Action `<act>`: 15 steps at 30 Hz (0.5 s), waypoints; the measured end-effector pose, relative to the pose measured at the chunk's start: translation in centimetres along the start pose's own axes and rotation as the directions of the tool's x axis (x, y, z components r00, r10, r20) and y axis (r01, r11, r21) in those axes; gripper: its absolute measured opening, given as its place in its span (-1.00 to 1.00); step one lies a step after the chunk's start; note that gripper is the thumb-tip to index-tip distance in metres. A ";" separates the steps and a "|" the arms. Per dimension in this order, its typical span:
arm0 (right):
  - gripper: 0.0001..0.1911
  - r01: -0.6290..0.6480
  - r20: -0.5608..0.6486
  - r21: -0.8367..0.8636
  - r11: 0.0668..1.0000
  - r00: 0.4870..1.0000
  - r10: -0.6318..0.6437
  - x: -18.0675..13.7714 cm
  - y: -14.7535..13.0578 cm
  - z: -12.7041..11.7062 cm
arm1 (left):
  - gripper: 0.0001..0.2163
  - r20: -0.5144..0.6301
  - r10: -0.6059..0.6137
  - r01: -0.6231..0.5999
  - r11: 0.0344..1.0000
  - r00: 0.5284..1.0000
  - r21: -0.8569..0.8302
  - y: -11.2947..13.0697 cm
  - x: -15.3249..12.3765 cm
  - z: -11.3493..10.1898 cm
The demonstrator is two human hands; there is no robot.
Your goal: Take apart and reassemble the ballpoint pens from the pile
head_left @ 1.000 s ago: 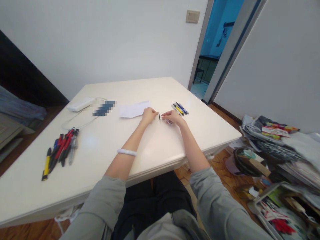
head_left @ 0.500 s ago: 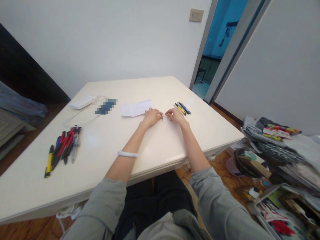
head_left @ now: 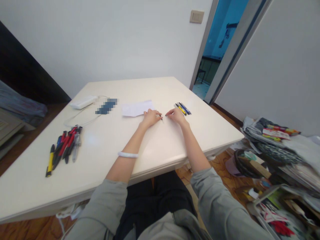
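My left hand (head_left: 151, 118) rests near the right end of a creased sheet of white paper (head_left: 136, 109). Its fingers are closed, and a thin dark-tipped piece (head_left: 162, 119) shows at the fingertips, too small to name. Just across a narrow gap, my right hand (head_left: 176, 116) pinches thumb and fingers together over the tabletop. A tiny dark bit shows at those fingertips, and I cannot make out what it is. Beyond the right hand lie a yellow-and-black pen (head_left: 181, 109) and a blue pen (head_left: 185, 108), side by side.
Several red, black and clear pens (head_left: 66, 145) lie piled at the left of the white table (head_left: 112, 140), beside a yellow-and-black pen (head_left: 50, 160). A white device (head_left: 83, 102) with a cable stands behind them. A bin (head_left: 236, 166) and clutter are on the floor at right.
Both hands stay almost in place. My right fingertips have shifted slightly, and a small dark bit is now visible at them. The pens and paper have not been moved.
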State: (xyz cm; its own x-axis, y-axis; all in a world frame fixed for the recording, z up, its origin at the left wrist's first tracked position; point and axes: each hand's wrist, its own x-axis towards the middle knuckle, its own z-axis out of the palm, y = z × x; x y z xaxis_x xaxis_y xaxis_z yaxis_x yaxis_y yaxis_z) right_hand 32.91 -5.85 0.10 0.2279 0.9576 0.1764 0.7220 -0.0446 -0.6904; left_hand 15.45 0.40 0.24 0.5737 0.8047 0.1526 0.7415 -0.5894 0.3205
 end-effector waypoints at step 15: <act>-0.82 -0.020 -0.034 0.002 1.000 0.999 0.020 -0.2 0.4 -0.4 | -0.74 -0.062 0.063 -0.066 0.997 0.996 -0.039 0.1 0.5 0.1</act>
State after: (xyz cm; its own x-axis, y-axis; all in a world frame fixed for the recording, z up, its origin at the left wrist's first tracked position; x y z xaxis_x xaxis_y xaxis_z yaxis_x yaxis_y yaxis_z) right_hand 33.38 -6.16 0.05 0.2649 0.9461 0.1862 0.7162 -0.0637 -0.6950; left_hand 15.85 0.74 0.22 0.5968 0.7687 0.2300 0.6883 -0.6378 0.3456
